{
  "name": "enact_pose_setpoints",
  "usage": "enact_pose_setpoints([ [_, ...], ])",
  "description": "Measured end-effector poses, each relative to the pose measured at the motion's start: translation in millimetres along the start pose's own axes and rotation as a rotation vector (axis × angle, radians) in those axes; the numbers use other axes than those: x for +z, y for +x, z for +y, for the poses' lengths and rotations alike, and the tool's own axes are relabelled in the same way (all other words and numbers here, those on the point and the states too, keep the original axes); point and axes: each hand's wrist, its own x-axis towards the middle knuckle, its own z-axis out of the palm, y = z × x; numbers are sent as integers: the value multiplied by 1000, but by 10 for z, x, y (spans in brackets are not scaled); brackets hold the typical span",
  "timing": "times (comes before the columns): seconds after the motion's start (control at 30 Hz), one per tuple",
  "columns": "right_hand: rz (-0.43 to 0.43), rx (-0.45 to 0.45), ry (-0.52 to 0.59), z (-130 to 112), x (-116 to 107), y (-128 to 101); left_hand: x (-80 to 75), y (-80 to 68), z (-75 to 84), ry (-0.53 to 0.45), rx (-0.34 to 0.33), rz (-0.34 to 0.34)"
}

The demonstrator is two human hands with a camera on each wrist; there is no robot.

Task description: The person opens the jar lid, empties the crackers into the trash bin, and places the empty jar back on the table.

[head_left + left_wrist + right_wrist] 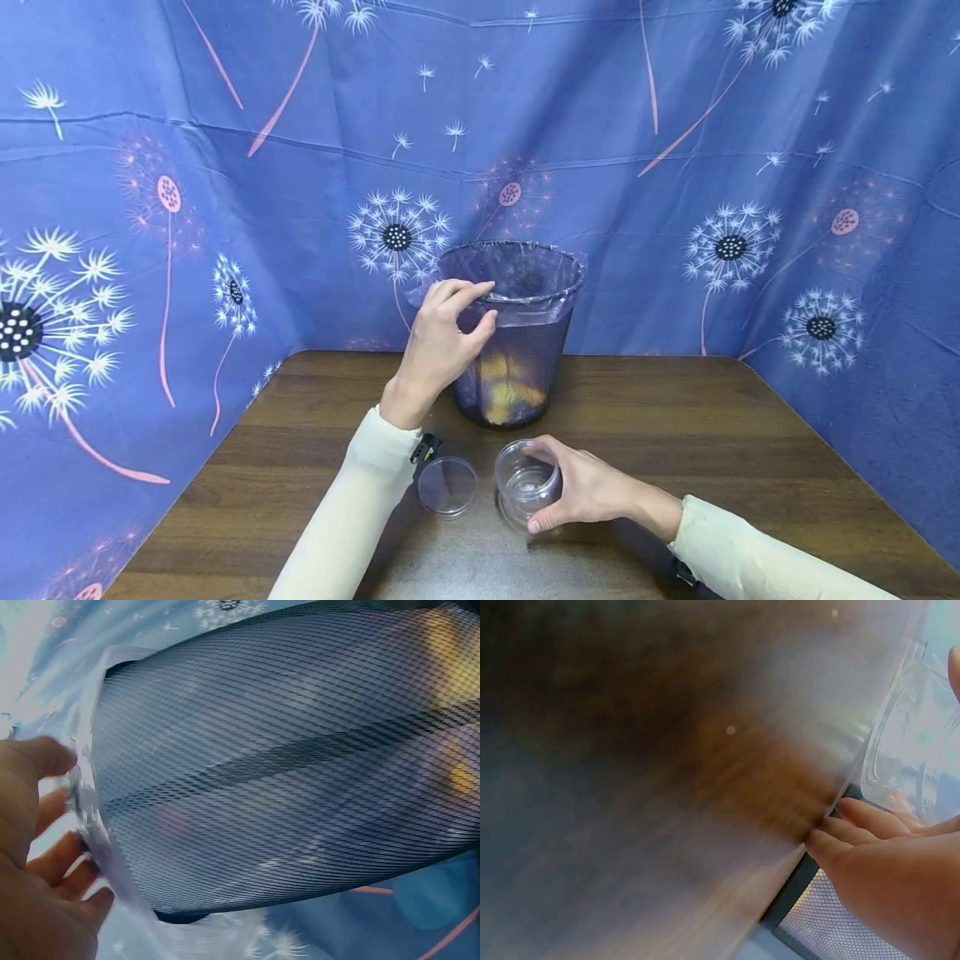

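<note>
My right hand grips a clear plastic jar on the wooden table, thumb at the near side and fingers round the far side. The jar has no lid on and looks empty. To its left lies a round clear lid. My left hand is at the near left rim of a black mesh bin, thumb and forefinger apart with nothing between them. In the left wrist view its fingers are close to the edge of the bin's clear plastic liner; whether they touch it, I cannot tell.
Something yellow shows through the mesh low in the bin. The bin stands upright near the back of the brown table. A blue curtain with dandelions hangs behind and along both sides.
</note>
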Motion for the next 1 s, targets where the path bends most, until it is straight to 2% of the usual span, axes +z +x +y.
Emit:
enact_pose_setpoints([
  [0.1,-1,1,-8,-1,-2,1,-136,16,104,30,-38,-37],
  [0.23,1,11,-23,-7,-12,36,-370,34,231,72,-107,-42],
  [0.4,1,16,-29,-18,-14,88,-594,-41,266,144,-207,-66],
  [0.57,11,-8,-48,-15,-75,106,-707,-206,150,212,-249,-146],
  [0.83,5,-27,-76,-114,-280,104,-763,-526,-130,329,-287,-359],
  [1.0,56,9,-112,-145,-374,82,-782,-662,-247,401,-262,-436],
])
